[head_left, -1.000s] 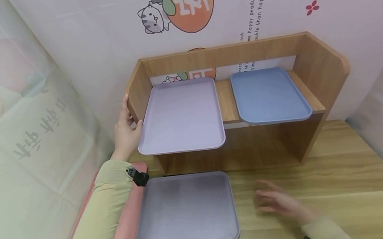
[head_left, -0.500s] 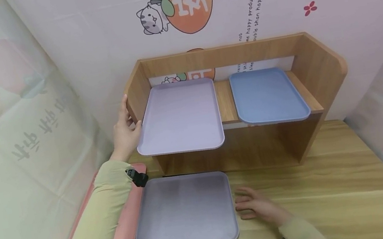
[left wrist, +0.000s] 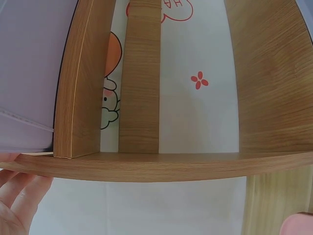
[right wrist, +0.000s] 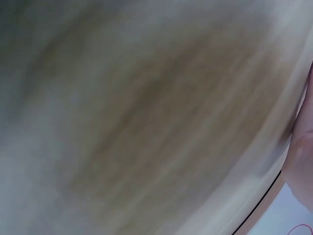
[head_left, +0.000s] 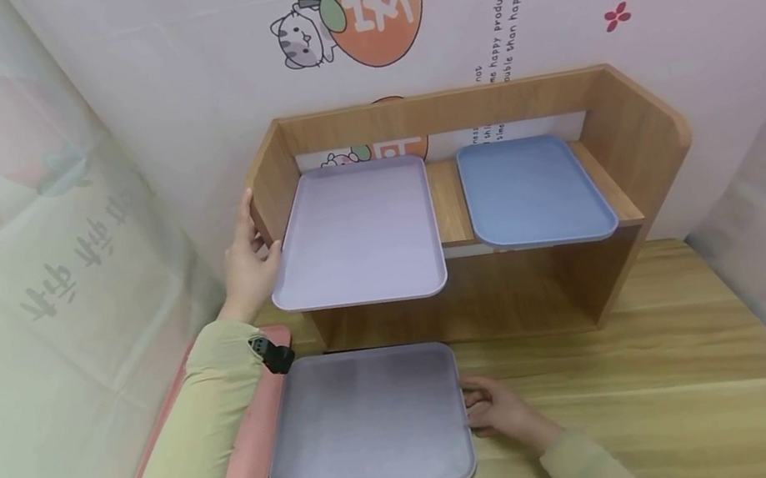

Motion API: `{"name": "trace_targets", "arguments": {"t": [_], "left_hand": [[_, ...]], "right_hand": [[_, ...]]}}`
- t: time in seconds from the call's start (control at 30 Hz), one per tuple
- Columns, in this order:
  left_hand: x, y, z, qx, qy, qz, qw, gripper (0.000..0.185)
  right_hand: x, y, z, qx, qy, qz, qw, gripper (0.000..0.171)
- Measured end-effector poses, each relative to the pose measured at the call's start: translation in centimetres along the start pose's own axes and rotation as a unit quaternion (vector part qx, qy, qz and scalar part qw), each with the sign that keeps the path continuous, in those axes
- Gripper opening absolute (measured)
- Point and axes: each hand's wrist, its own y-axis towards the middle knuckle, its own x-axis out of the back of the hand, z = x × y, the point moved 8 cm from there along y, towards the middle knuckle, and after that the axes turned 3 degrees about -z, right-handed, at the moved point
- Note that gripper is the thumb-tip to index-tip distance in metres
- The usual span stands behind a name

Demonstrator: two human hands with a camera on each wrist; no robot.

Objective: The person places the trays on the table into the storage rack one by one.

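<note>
My left hand [head_left: 247, 262] grips the left side panel [head_left: 272, 175] of a two-tier wooden shelf [head_left: 445, 112], thumb on the front side and fingers behind. In the left wrist view, several fingers [left wrist: 22, 196] curl at the panel's edge. A lilac tray [head_left: 359, 230] lies on the upper board beside that hand, its front overhanging. On the table below, a greyish-purple tray [head_left: 368, 423] lies in front of the shelf. Bent fingers of my right hand [head_left: 503, 411] hold its right rim. The right wrist view is mostly blurred, with part of a finger [right wrist: 301, 156] showing.
A smaller blue tray [head_left: 534, 188] sits at the right of the upper board. A pink tray [head_left: 254, 451] lies at left on the wooden table [head_left: 677, 359], partly under the left forearm. Printed cloth [head_left: 542, 9] stands behind and at both sides.
My right hand has moved left across the table to the greyish-purple tray's right rim, and its fingers have bent there. The left hand and the trays have stayed in place.
</note>
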Motion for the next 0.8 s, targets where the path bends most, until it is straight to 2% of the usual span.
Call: {"name": "trace_targets", "arguments": {"t": [0.2, 0.5, 0.8], "left_hand": [[0.13, -0.03, -0.15, -0.005, -0.002, -0.006, 1.0, 0.083], [0.02, -0.2, 0.11, -0.001, 0.005, -0.003, 1.0, 0.084], [0.19, -0.15, -0.12, -0.004, 0.002, -0.006, 1.0, 0.083]], "right_hand": [[-0.06, -0.14, 0.21, 0.004, -0.02, -0.022, 1.0, 0.064], [-0.31, -0.52, 0.38, -0.02, -0.046, -0.05, 0.998, 0.065], [0.02, -0.48, 0.68, -0.001, -0.05, -0.074, 0.996, 0.065]]}}
